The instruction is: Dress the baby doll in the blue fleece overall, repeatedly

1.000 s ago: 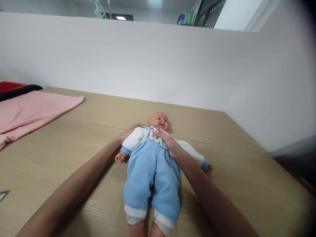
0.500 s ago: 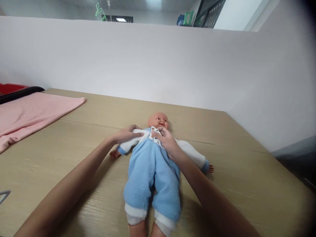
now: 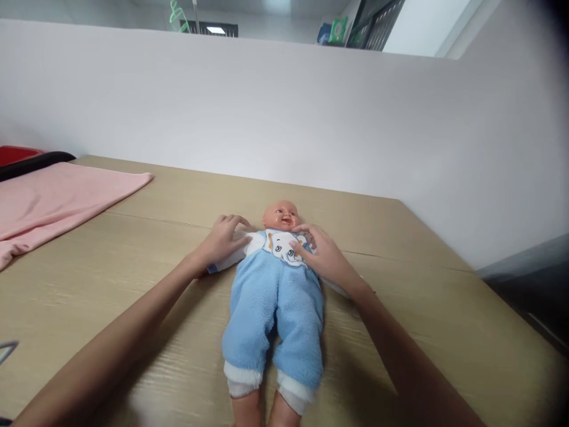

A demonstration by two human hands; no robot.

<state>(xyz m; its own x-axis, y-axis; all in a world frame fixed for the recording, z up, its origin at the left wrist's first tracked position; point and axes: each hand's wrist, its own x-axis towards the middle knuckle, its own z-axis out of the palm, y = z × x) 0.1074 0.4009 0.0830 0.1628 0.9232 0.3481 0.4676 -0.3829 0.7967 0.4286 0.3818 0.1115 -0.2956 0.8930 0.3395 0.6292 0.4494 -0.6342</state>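
Digits apart on both, our left hand (image 3: 222, 242) is at the white sleeve (image 3: 228, 261) at left of the doll (image 3: 275, 296), our right hand (image 3: 328, 255) over the right edge of the printed bib (image 3: 278, 244). We see the doll on its back on the table (image 3: 444, 296), head (image 3: 281, 214) toward the far side. Beyond, at left: pink cloth (image 3: 66, 196) and a red object (image 3: 18, 155); white wall (image 3: 284, 118) behind.

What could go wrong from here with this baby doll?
The left hand, over one white sleeve, might bunch it or tug it crooked. The right hand, overlapping the animal-face bib near the baby doll's chin, could nudge the head sideways. The lower legs run out of view, so whether the table supports the feet can't be told; they might overhang.
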